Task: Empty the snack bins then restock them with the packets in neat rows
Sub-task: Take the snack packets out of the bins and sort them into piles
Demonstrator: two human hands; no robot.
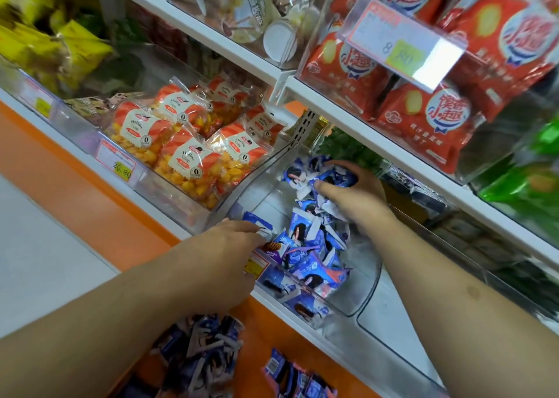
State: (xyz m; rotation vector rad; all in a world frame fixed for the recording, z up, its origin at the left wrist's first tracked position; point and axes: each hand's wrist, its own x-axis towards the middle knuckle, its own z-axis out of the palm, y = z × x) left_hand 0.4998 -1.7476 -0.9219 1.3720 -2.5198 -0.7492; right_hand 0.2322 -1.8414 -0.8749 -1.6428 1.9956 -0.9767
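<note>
Shelving (332, 107): white shelves run from near left to far right, with an orange base below.
Red bags (429, 119): large red snack bags fill a clear bin on the upper shelf at the right, behind a price tag holder (402, 44).
Yellow bags (51, 44): blurred yellow packs sit at the far left.
Orange packs (187, 143): clear packs of yellow puffs with orange and cream labels lie in rows in the bin left of the middle one; a price label (116, 163) reading 20.80 is on its front.
Clear bin (363, 282): the middle bin on the bottom shelf, with curved see-through walls, holds the task's packets.
Blue packets (311, 255): small blue and white packets lie in a loose heap in the near half of the clear bin, with more at its far end under the right hand.
Loose packets (199, 358): two more heaps of the same packets lie below the shelf edge, near the bottom of the view; what they rest on cannot be told.
Right hand (348, 192): reaches into the far end of the bin, its grip curled round a bunch of blue packets.
Left hand (230, 243): at the near left corner of the bin, its grip narrow, pinching one blue packet (257, 220) at the fingertips.
</note>
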